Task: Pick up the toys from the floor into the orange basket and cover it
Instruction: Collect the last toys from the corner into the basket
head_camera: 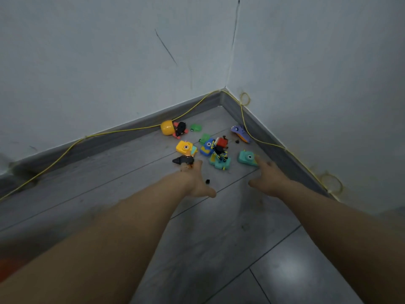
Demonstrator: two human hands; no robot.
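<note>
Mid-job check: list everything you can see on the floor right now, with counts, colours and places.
yellow camera toy: 1, yellow, left of the pile
teal camera toy: 1, teal, right, at the right fingertips
blue toy: 1, blue, pile centre
red toy: 1, red, beside the blue one
purple dinosaur toy: 1, purple and orange, by the right skirting
yellow ball: 1, by the left skirting
black toy: 1, at the left fingertips
yellow cable: 1, along both walls
left hand: reaching, fingers straight
right hand: reaching, fingers straight

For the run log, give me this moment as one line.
left hand: open, by black plastic toy | right hand: open, fingers at teal plastic toy camera | basket: unseen
</note>
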